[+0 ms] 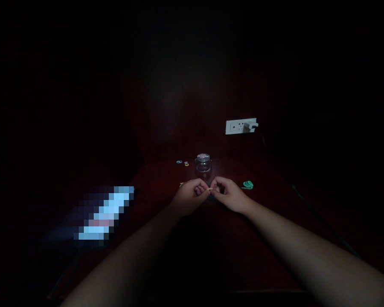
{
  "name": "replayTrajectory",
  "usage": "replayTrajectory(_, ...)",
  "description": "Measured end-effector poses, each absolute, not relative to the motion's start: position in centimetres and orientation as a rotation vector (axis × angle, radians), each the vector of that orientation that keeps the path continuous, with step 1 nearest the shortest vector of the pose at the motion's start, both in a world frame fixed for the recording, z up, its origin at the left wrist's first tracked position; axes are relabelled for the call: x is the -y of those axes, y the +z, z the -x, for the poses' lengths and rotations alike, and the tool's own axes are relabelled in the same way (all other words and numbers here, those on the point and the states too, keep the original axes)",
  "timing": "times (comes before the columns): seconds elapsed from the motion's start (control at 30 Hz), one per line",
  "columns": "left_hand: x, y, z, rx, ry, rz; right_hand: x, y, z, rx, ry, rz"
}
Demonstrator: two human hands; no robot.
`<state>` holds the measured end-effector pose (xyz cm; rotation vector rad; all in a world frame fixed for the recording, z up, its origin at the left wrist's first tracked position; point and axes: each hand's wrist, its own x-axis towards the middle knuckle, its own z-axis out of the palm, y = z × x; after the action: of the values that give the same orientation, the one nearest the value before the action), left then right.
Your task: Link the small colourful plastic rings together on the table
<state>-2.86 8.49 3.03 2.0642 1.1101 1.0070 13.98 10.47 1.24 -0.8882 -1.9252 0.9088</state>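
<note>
Between both hands (190, 197) (229, 194), yellow strip (210, 189) (thin)

Piece (210, 189) between fingers (203, 183), jar (203, 165) behind

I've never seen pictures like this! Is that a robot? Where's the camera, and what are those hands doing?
No robot here, just a person's bare left hand and right hand. There's one picture, from a camera worn on the person's head, looking forward and down, so the arms reach away from you. Both hands' fingertips pinch a small yellow piece, too tiny to name surely. On the dark red table, beyond the hands, stands a lidded clear jar. Little coloured loops lie left of it, and a green coil lies right. Far left, something bright is blurred into squares.
</note>
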Motion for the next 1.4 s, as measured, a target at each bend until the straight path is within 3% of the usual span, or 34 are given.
replayTrajectory(1.4,-8.4,2.2,2.6,-1.036,0.876,-1.931,-10.0,1.4,-13.9,1.962,0.969,0.873)
